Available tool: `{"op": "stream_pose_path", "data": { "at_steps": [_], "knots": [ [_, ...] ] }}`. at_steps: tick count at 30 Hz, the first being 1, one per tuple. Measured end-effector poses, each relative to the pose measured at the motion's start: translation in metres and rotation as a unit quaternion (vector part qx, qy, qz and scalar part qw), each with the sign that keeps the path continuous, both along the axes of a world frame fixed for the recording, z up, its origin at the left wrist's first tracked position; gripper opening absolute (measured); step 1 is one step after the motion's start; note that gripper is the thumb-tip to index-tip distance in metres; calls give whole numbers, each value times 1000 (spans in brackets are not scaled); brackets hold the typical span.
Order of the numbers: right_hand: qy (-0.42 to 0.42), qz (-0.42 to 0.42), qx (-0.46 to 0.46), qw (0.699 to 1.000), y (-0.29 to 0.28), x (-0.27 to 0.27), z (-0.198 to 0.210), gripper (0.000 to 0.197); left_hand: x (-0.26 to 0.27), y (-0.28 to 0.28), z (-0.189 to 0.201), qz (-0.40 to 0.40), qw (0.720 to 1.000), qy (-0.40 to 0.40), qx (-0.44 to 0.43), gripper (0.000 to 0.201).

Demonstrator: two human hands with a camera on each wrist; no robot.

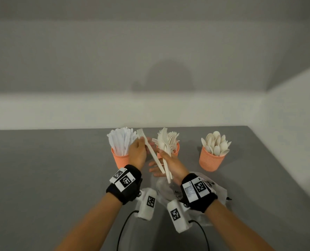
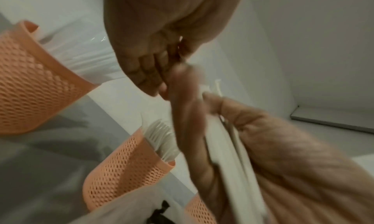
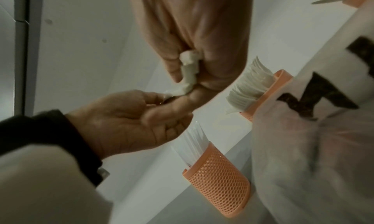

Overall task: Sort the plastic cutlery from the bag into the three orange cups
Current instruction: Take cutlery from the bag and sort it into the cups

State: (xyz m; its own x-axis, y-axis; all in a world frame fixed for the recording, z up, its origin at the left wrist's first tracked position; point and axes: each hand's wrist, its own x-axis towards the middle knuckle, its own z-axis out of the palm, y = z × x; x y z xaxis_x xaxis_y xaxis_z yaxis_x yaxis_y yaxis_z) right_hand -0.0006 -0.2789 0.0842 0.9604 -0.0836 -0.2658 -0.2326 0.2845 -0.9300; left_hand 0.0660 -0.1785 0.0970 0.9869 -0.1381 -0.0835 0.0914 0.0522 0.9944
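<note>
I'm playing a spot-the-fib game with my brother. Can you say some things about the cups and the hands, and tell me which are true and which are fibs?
1. There are three orange cups on the table. True.
2. The right cup holds spoons. True.
3. The left cup is empty. False: it is packed with white cutlery.
4. The left hand holds a fork. True.
5. The right hand holds nothing. False: it grips a bunch of cutlery.
6. The bag hangs on the wall. False: it lies on the table, under the right wrist.
</note>
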Motion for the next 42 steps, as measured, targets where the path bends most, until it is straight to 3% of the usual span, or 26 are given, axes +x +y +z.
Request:
{"op": "stream_pose_path", "data": {
  "at_steps": [3,6,8,11,15,17,21,25,30,34,37,42],
  "knots": [
    [-1,-80,-25,997,-7,-1,-5,35,4,3,7,72,995,-2,-74,31],
    [1,-106,-157,982,-14,-2,-12,31,-1,4,14,58,996,0,-61,21],
    [-30,-101,-248,963,-14,-3,-13,30,-11,1,15,12,1000,-11,-19,24],
    [-73,-102,-309,943,-9,-4,-8,26,-29,-8,14,-65,997,-30,-7,36],
    [-86,-57,-352,930,-3,-11,-1,26,-40,-22,12,-46,998,-31,-28,6],
    [-79,-35,-363,928,-2,-15,-2,28,-39,-26,8,-31,999,-19,-21,9],
    [-97,-56,-261,959,-6,-21,3,19,-34,-27,7,-34,999,0,-15,14],
    [-32,-42,-180,982,-11,-28,2,5,-27,-25,14,12,999,10,-45,29],
    [-17,-92,-192,977,-13,-25,-6,27,-17,-17,23,60,996,11,-61,24],
    [-54,-102,-188,975,-16,-26,-2,26,-16,-10,20,12,999,48,-22,33],
    [-8,-17,-42,999,-17,-31,10,38,-17,-7,15,-69,994,76,-23,29],
    [44,97,97,990,-18,-33,11,45,-20,-7,11,-187,972,121,-79,31]
  ]
}}
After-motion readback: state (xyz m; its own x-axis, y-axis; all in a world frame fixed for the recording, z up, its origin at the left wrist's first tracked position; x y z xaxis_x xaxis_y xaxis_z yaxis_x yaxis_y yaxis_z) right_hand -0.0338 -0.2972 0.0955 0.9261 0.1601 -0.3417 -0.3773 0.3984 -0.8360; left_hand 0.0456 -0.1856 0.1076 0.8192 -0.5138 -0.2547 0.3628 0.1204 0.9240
